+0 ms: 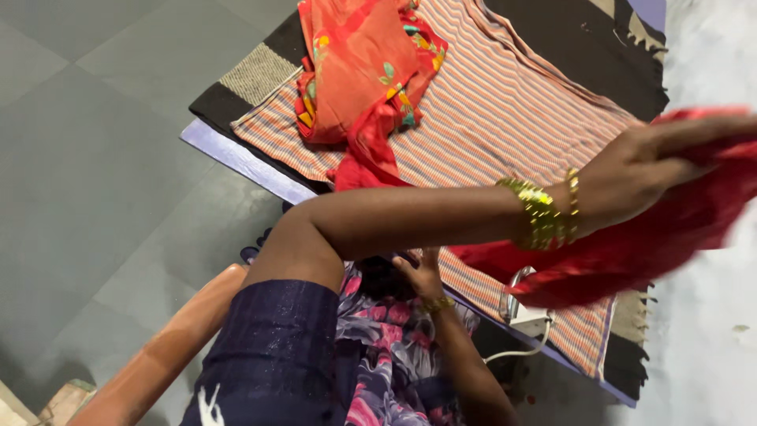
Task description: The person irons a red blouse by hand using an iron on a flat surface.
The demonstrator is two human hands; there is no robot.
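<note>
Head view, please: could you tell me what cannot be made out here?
- Left hand: fingers motion-blurred against the red cloth, so the grip is unclear.
- Right hand: fingertips hidden under the left arm.
- White corded appliance: mostly covered by the red cloth.
- Orange garment: cut off by the top edge.

a grey tiled floor [95, 158] fills the left and near side, a pale whitish surface [710, 331] runs down the right, and between them lies a striped cloth [505, 110] over a dark blanket [568, 39] and a lavender mat [236, 158], under soft, even light.
</note>
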